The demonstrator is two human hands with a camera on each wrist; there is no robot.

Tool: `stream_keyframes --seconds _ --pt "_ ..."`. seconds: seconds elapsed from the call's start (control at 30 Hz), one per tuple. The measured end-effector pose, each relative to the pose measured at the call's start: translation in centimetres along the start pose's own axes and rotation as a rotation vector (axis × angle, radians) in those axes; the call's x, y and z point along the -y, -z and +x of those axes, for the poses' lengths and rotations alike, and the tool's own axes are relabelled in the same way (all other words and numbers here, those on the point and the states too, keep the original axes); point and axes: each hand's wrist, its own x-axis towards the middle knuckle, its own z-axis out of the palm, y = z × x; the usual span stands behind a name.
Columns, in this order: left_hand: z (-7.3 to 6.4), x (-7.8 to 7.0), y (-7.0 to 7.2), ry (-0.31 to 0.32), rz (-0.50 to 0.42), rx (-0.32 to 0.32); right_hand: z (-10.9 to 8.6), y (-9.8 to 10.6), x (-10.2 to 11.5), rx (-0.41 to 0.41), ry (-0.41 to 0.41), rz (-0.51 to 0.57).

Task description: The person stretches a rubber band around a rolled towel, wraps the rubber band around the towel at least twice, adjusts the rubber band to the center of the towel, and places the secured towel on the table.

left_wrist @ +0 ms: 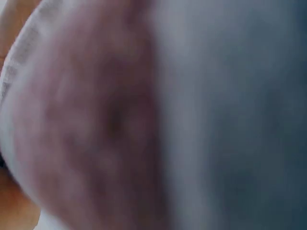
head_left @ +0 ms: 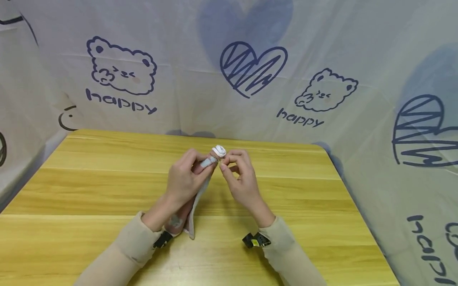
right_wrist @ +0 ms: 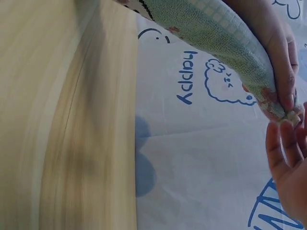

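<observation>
A towel (head_left: 183,216), pinkish with pale blue-green patches, hangs slantwise over the table, gathered lengthwise. Its white rolled end (head_left: 219,150) sticks up above the fingers. My left hand (head_left: 183,174) grips the towel just below that end, thumb along the near side. With thumb and fingertips my right hand (head_left: 244,176) pinches at the neck under the white end, where a small yellowish bit shows. In the right wrist view, the towel's (right_wrist: 225,43) terry side appears pale green with reddish flowers. Blurred towel cloth (left_wrist: 96,120) fills most of the left wrist view.
The wooden table (head_left: 293,214) spreads beneath both hands. Behind it hangs a pale cloth (head_left: 186,91) printed with bears, hearts and lettering. Black straps (head_left: 256,240) sit on both wrists by the beige sleeves.
</observation>
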Motion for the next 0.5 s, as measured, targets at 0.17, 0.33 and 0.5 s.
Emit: stream_keyframes --seconds 0.17,0.33,0.5 --pt "0.2 0.3 0.1 0.064 -0.079 -0.014 -0.1 -0.2 -0.6 0.048 -0.005 0.012" --pt "0.3 0.4 -0.2 0.125 -0.284 0.028 -0.3 -0.5 -1.0 -0.053 -0.075 -0.009" --pt "0.3 0.0 -0.1 0.261 -0.435 0.046 -0.2 -0.6 -1.2 -0.206 0.039 -0.036"
